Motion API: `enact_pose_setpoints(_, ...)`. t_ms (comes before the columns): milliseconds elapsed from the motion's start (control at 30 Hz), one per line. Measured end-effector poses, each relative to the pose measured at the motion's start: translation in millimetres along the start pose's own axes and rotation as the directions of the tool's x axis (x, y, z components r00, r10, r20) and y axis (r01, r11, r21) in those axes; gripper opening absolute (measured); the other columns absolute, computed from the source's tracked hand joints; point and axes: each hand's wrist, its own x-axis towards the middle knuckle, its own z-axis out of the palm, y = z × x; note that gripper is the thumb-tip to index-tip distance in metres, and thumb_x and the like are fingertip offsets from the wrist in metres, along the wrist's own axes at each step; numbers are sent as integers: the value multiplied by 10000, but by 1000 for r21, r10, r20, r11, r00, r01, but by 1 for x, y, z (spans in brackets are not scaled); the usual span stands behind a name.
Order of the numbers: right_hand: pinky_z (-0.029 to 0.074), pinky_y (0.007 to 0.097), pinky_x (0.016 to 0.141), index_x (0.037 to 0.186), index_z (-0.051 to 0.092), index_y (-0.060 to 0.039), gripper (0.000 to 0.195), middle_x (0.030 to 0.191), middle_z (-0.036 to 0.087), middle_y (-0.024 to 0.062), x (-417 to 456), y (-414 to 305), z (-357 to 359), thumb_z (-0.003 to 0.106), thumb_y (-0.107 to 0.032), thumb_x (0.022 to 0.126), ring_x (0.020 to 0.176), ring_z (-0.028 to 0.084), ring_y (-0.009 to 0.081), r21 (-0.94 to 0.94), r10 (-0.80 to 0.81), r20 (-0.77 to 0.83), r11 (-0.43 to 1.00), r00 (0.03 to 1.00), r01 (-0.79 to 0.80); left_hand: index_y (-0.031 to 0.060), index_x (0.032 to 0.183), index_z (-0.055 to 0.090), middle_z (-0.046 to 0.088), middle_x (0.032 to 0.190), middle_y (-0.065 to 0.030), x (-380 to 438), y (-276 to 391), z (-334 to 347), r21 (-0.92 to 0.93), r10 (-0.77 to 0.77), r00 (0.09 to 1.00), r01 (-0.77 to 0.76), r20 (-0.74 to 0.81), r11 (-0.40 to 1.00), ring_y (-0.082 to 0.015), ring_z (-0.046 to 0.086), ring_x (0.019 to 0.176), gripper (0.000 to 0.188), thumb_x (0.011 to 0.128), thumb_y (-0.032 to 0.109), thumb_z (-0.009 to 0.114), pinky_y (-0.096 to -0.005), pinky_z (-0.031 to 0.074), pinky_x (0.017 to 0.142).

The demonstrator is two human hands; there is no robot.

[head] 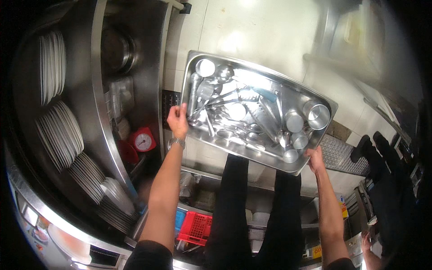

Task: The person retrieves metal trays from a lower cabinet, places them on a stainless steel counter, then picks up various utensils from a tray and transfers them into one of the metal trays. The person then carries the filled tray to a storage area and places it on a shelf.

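Note:
Between both my hands hangs a deep stainless steel pan (298, 98), held over the tiled floor and slightly tilted. My left hand (178, 120) grips its left edge, with a metal-banded watch on that wrist. At the near right corner, my right hand (315, 158) has hold of the rim. Loose metal utensils lie in the pan, among them tongs (229, 98), spoons (284, 137) and a tool with a teal handle (266, 94). Several metal cups (294, 121) stand towards its right end. Glare hides some of the pieces in the middle.
Stacked white plates (59, 135) fill a steel shelf unit at left. A red dial kitchen scale (143, 139) sits on an inner shelf. A red plastic basket (195, 228) is near my legs. Another person (378, 168) in dark clothing stands at right, by a metal floor grate (341, 155).

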Motion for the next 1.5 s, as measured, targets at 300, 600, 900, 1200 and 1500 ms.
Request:
enact_pose_setpoints(300,467,311,648,966,583,8,326,846,590,40,119,58,32,536,8,643,732,565,161,-4,84,37,996,996,-84,-61,1059,664,667,1065,-154,69,-38,60,156,-507,819,482,269,862,-228,589,987,609,828,502,686,-338,430,910)
enact_pose_setpoints(600,434,324,619,916,568,-20,271,791,567,33,182,74,89,564,-14,645,701,541,162,26,151,26,988,988,-152,-89,1450,315,443,1433,-258,108,-84,74,157,-541,757,523,368,838,-312,480,1291,917,799,408,728,-357,361,1070)
enact_pose_setpoints(900,378,293,568,951,587,-6,243,760,548,10,236,36,206,546,19,713,657,506,132,-65,93,144,994,985,-85,25,1381,420,524,1188,-122,16,-85,85,-182,-410,896,438,173,880,-208,522,1079,660,859,274,737,-340,444,930)
enact_pose_setpoints(1200,314,461,1029,1338,484,-67,562,1339,513,78,292,6,392,558,-179,792,1236,430,232,-1,172,410,982,896,-188,115,1303,508,615,1058,-29,-91,-103,48,-200,-802,497,868,332,455,-136,612,895,474,891,274,679,-291,464,756)
enact_pose_setpoints(1500,435,352,938,1365,502,-64,479,1259,621,89,255,-30,427,512,-282,938,1105,596,179,-43,45,694,999,719,-20,121,1249,541,630,1026,-19,-76,-78,8,-223,-751,525,851,401,476,-131,626,894,408,917,334,647,-302,462,749)
